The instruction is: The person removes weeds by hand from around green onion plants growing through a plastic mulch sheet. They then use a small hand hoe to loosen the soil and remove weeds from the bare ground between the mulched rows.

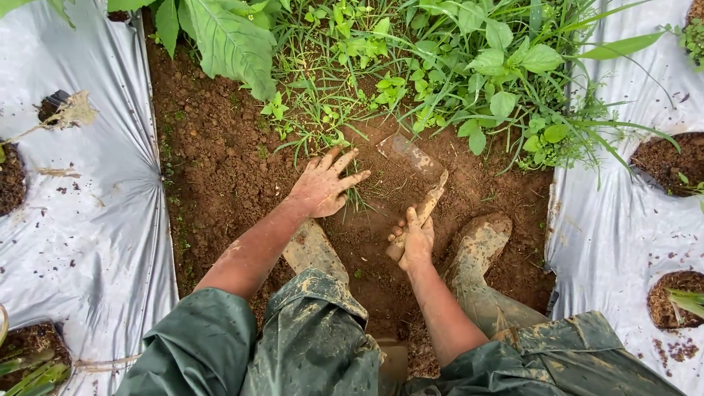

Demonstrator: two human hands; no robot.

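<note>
1. Head view: the landmark is the strip of bare brown soil [220, 161] that runs between two sheets of silver plastic mulch.
2. The left hand [323, 187] lies palm down on the soil near the strip's middle, fingers spread wide and caked with mud. It grasps nothing; its fingertips touch the earth beside a small tuft of grass [356, 198].
3. The right hand [416, 240] sits just right of the left hand, lower on the strip, with its fingers wrapped closed around the muddy wooden handle of a short hoe [418, 192].
4. The hoe's flat blade rests on the soil above the right hand, pointing toward the weeds [455, 73], and is smeared with dirt.
5. The weeds and grass cover the far end of the strip, a thick green patch with broad leaves at its upper left.
6. Two mud-coated boots [480, 246] stand on the soil, one beneath each forearm, below them green muddy trousers and sleeves.
7. The left plastic sheet [88, 220] borders the strip on the left, with round planting holes holding soil and plant stubs.
8. The right plastic sheet [623, 235] borders the strip on the right, also with soil-filled holes.
</note>
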